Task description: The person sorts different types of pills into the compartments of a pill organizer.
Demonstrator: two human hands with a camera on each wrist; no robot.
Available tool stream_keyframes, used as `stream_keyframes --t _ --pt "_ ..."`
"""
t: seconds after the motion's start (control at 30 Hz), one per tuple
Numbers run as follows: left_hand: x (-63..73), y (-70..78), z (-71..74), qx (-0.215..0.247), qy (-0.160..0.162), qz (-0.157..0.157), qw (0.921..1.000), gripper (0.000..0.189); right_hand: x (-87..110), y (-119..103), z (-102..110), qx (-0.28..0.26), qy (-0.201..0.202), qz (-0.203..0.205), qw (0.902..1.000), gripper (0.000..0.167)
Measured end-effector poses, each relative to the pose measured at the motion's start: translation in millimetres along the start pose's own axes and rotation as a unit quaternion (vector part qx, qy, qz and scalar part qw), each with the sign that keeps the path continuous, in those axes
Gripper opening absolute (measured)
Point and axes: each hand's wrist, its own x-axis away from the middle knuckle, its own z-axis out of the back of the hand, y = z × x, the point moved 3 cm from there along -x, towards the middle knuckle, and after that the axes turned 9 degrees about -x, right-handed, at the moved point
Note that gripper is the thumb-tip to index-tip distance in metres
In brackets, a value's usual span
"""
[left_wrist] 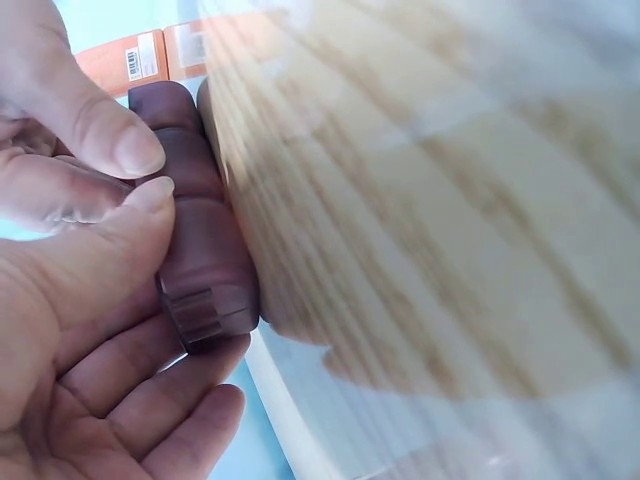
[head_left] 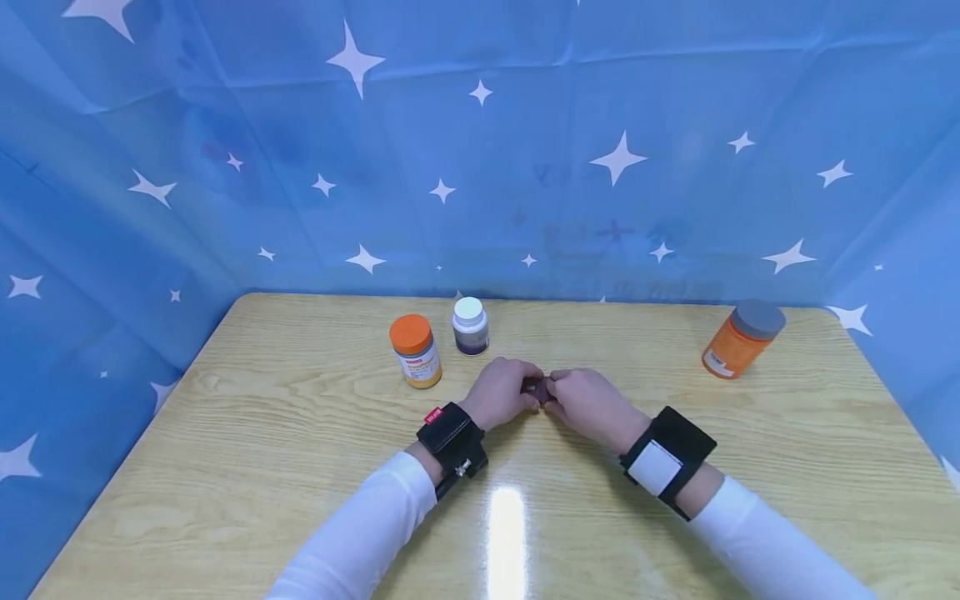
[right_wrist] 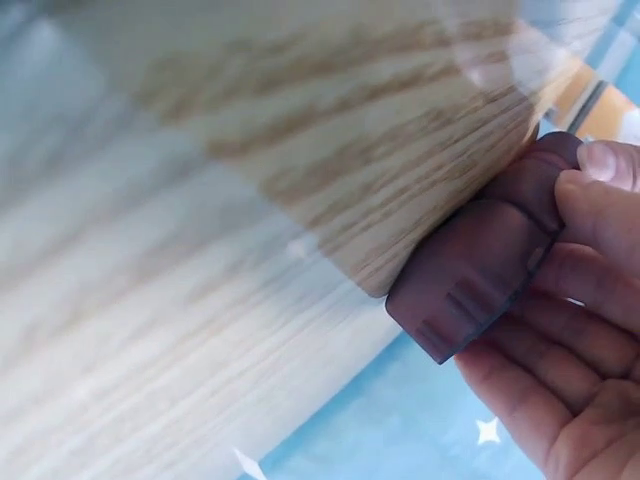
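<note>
Both hands meet near the table's middle at a small dark maroon object [head_left: 537, 390] with rounded segments. In the left wrist view, the segmented maroon object [left_wrist: 208, 240] has ridges at its near end, and its underside lies close to the table surface. My left hand [head_left: 504, 393] pinches it, thumb on one side and fingers curled beneath. The right hand [head_left: 592, 404] pinches its other end, thumb tips of both hands nearly touching. From the right wrist, the maroon object [right_wrist: 470, 265] shows a ridged end beyond the fingers. Its exact kind cannot be told.
An orange-lidded bottle [head_left: 417, 353] and a small white-capped bottle [head_left: 471, 327] stand beyond the left hand. An orange jar with a grey lid [head_left: 742, 340] stands at the back right. A blue starred cloth [head_left: 525, 167] hangs behind the wooden table [head_left: 262, 417].
</note>
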Motion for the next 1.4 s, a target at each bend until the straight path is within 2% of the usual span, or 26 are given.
stream_keyframes --t 0.07,0.17,0.27,0.37,0.5,0.63,0.77,1.0,1.2,1.4 --pt "-0.1 -0.3 0.3 0.003 0.001 0.001 1.0 0.035 -0.4 0 1 0.001 -0.005 -0.001 1.0 0.013" --pt "0.1 -0.7 1.3 0.007 0.003 -0.001 1.0 0.035 -1.7 1 5 -0.026 -0.006 0.001 0.9996 0.01" --pt "0.4 -1.0 3.1 0.011 0.006 -0.003 0.9999 0.035 -5.0 6 12 -0.076 -0.014 0.005 0.997 0.011" --pt "0.6 -1.1 4.7 0.01 0.014 -0.001 0.9999 0.041 -11.0 17 17 -0.136 -0.033 -0.004 0.9901 0.015" --pt "1.3 -0.5 5.4 0.004 0.023 0.002 0.9997 0.055 -21.9 37 20 -0.19 -0.019 -0.06 0.9798 0.019" --pt "2.1 1.5 4.6 0.012 0.016 0.007 0.9998 0.059 -32.8 51 17 -0.189 0.002 -0.128 0.9736 0.018" --pt "1.7 2.7 2.8 0.012 0.007 0.008 0.9999 0.059 -39.8 56 7 -0.173 -0.02 -0.162 0.9712 0.02" --pt "1.1 0.4 0.7 0.023 -0.009 0.012 0.9996 0.057 -42.0 60 -3 -0.178 -0.031 -0.17 0.9687 0.02" --pt "1.2 -0.7 2.1 0.023 -0.013 0.019 0.9995 0.056 -42.3 56 4 -0.179 -0.022 -0.18 0.9671 0.02" --pt "2.4 -3.5 1.5 0.025 -0.002 0.018 0.9995 0.061 -47.4 50 15 -0.177 0.01 -0.18 0.9675 0.033"
